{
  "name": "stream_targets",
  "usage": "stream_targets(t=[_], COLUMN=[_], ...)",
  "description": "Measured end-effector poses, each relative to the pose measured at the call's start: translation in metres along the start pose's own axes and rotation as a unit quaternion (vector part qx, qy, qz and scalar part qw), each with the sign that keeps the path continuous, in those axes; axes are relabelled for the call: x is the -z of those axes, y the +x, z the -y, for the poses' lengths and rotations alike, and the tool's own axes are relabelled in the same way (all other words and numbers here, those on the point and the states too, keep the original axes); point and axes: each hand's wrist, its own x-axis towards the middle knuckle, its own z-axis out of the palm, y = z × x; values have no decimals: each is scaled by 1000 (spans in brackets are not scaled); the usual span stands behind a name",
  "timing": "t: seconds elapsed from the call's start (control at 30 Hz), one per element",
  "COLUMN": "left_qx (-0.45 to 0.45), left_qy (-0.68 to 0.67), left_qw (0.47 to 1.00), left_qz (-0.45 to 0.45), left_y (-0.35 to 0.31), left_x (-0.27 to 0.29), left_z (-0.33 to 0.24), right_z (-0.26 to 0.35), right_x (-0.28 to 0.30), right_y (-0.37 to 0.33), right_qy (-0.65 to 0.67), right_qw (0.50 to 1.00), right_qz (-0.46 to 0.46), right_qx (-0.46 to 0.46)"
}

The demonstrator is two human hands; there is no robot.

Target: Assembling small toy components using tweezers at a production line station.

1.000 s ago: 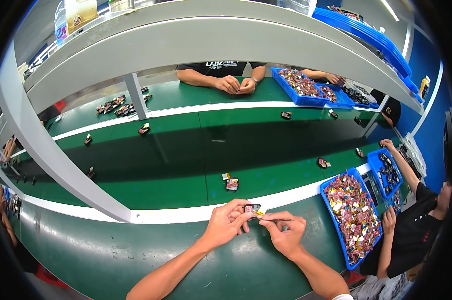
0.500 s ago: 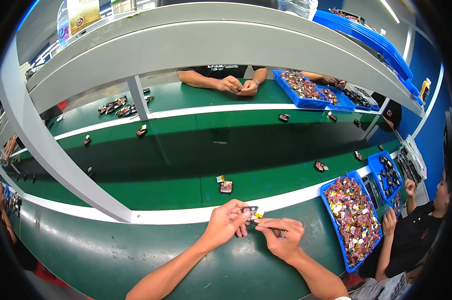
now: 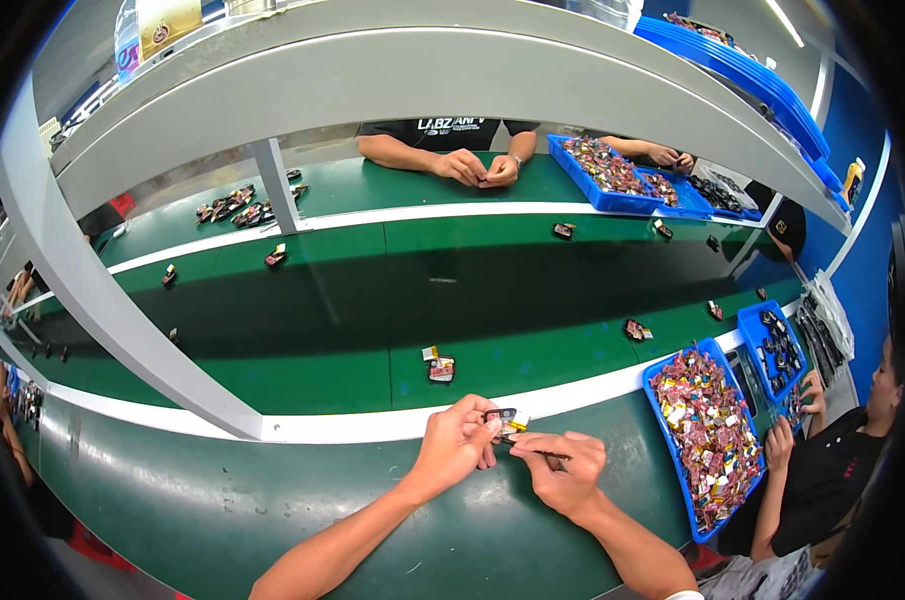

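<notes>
Pinched by both hands (image 3: 512, 450), small part (image 3: 502, 415) (white belt edge (image 3: 372, 428) alongside).

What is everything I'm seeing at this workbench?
small part: one, dark, pinched in the left hand's fingertips.
thin tool: one, dark, in the right hand, tip at the part.
loose parts: several, dark, scattered along the green belt.
blue tray: one, near right, heaped with reddish parts.
smaller blue trays: several, far side and right.
grey shelf: one, overhead.
other people: one opposite, hands together; others at right.
left hand: holds the part.
right hand: holds the tool.
</notes>
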Motion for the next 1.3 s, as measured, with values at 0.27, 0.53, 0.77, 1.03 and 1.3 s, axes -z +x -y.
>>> stream_targets(t=[0.27,0.53,0.77,1.03,1.3], left_qx=[-6,-14,-14,-58,-95], left_qy=[28,9,66,122,154], left_qw=[1000,1000,998,991,983], left_qz=[11,-9,-20,-18,-18], left_y=[0,1,-2,-3,-4], left_x=[-1,-1,-4,-9,-11], left_z=[2,4,0,2,8], right_z=[-4,1,2,-7,-5], right_x=[2,6,13,5,6], right_y=[-3,1,4,0,2], right_qy=[36,45,248,216,228], right_qw=[994,993,919,916,911], right_qz=[-12,-11,-72,-85,-89], right_qx=[-98,-111,-298,-328,-331])
